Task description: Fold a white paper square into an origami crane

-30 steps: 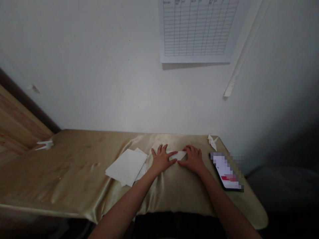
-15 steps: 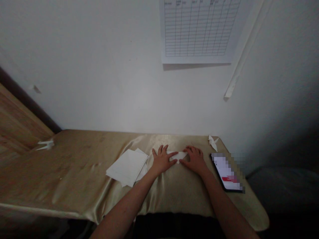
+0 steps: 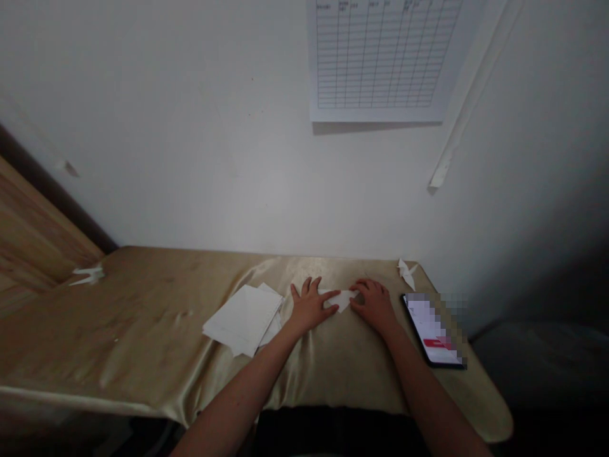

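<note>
A small piece of folded white paper (image 3: 339, 298) lies on the table's gold satin cloth (image 3: 143, 324). My left hand (image 3: 309, 306) rests flat on the paper's left part, fingers spread. My right hand (image 3: 375, 303) sits at the paper's right end, fingers curled and pressing down on its edge. Most of the paper is hidden under the two hands.
A stack of white sheets (image 3: 243, 318) lies left of my hands. A phone (image 3: 432, 330) with a lit screen lies to the right. Folded paper cranes stand at the back right corner (image 3: 406, 270) and the far left (image 3: 88, 275). A grid chart (image 3: 380, 57) hangs on the wall.
My right hand has slid a little leftward along the paper, and its visible right tip has shortened. My left hand has stayed in place.
</note>
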Motion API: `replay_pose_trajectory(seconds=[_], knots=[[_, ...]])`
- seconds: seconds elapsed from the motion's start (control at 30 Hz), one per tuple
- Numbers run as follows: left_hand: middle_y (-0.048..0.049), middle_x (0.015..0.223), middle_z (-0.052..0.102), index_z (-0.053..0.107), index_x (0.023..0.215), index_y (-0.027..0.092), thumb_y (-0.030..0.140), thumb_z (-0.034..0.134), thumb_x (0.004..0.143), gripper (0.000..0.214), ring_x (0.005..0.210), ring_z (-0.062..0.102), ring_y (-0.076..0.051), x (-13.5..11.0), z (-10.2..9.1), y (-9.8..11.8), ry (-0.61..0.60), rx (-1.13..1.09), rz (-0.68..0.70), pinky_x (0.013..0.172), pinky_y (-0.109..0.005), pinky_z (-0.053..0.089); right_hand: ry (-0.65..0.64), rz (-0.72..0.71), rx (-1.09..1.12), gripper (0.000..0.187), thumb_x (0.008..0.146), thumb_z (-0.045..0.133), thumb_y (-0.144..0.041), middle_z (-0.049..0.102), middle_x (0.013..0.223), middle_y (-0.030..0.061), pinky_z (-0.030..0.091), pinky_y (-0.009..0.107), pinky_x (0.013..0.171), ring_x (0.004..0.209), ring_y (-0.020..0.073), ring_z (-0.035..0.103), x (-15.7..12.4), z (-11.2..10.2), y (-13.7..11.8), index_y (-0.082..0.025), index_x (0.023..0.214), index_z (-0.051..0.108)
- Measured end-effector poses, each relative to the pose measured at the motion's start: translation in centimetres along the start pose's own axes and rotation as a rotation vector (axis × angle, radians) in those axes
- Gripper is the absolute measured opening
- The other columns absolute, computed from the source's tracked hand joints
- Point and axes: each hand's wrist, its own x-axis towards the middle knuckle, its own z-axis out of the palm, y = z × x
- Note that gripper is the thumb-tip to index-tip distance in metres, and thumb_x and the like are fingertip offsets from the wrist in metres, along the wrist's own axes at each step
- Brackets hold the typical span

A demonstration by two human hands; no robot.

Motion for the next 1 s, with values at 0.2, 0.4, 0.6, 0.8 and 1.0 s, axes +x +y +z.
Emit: replay_pose_trajectory(seconds=[0.2,0.4,0.6,0.8,1.0], knots=[[-0.0007,0.162,0.031,0.052,0.134,0.059,0.067,0.056,0.087,0.049,0.150,0.016,-0.041,0.1,-0.2,0.1,-0.017,0.002,-0.006,0.109,-0.079,0.004,0.032,0.059,0.014,0.023,0.084,0.062,-0.031,0.061,0.124,0.0036,0.031,0.043,0.107,0.125,0.0258,0.045,0.4,0.0,0.6,-0.031,0.105,0.071],[-0.0005,0.163,0.027,0.050,0.136,0.057,0.067,0.055,0.087,0.050,0.151,0.014,-0.041,0.0,-0.6,0.4,-0.049,0.020,-0.024,0.110,-0.078,0.003,0.070,0.113,-0.025,0.018,0.084,0.059,-0.026,0.062,0.119,0.0062,0.036,0.041,0.102,0.121,0.0266,0.047,0.9,0.0,1.0,-0.027,0.097,0.071],[-0.0006,0.163,0.029,0.050,0.136,0.057,0.068,0.056,0.087,0.050,0.151,0.015,-0.040,-0.1,-0.5,0.4,-0.038,0.026,-0.018,0.110,-0.078,0.003,0.093,0.139,-0.053,0.016,0.086,0.057,-0.025,0.063,0.116,0.0077,0.039,0.039,0.096,0.116,0.0268,0.049,1.2,0.1,1.2,-0.025,0.094,0.069],[-0.0007,0.162,0.031,0.051,0.135,0.057,0.068,0.055,0.087,0.050,0.151,0.015,-0.041,-0.1,-0.5,0.4,-0.029,0.020,-0.020,0.109,-0.079,0.004,0.101,0.126,-0.082,0.017,0.090,0.052,-0.027,0.064,0.114,0.0085,0.039,0.038,0.096,0.112,0.0258,0.052,1.1,0.5,1.8,-0.022,0.097,0.067],[-0.0007,0.162,0.031,0.051,0.135,0.058,0.068,0.056,0.087,0.050,0.150,0.015,-0.040,-0.2,-0.5,0.5,-0.016,0.028,-0.016,0.111,-0.077,0.004,0.092,0.105,-0.073,0.022,0.094,0.045,-0.027,0.065,0.115,0.0075,0.038,0.037,0.096,0.111,0.0248,0.054,0.7,0.4,2.2,-0.022,0.101,0.065]])
